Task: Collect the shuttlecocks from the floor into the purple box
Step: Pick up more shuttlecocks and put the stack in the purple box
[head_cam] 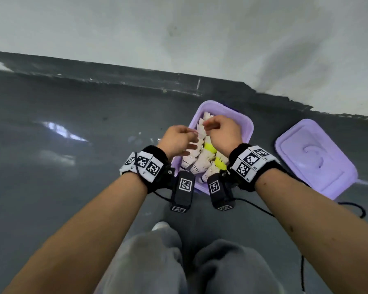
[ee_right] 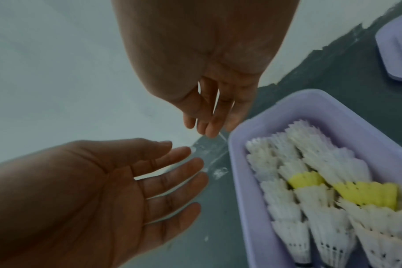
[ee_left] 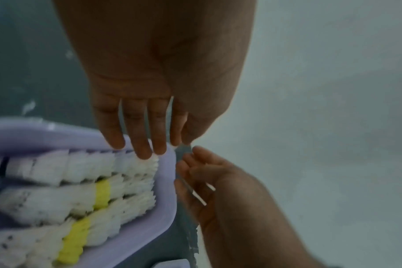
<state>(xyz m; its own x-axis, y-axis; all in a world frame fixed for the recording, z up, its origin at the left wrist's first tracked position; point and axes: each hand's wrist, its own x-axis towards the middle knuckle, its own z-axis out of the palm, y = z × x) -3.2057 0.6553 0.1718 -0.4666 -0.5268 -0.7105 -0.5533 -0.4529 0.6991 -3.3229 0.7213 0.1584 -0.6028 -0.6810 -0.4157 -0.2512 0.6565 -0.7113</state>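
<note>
Shuttlecocks (head_cam: pixel 202 160), white w/ a few yellow-banded, are seen packed in nested rows inside the purple box (head_cam: pixel 248 126), which stands on the grey floor (head_cam: pixel 51 166) near the wall (head_cam: pixel 179 28); its lid (head_cam: pixel 314 158) lies just beside it, to the right. Both hands are held above the box's far end: the left hand (head_cam: pixel 177 139) w/ fingers straight and slightly apart, fingertips (ee_left: pixel 145 152) touching the feather edge of the top row; the right hand (head_cam: pixel 221 128) w/ fingers loosely bent and nothing gripped, per the wrist views. No shuttlecock is seen on the visible floor, so the collecting step is judged done or nearly so, and the step in hand appears to be settling the rows flat. Next move, as judged: floor outside the view to be checked for strays; if none, the lid is prob. to be fetched by the right hand and set square on the rim, w/ feathers kept below rim level so none is crushed.
</note>
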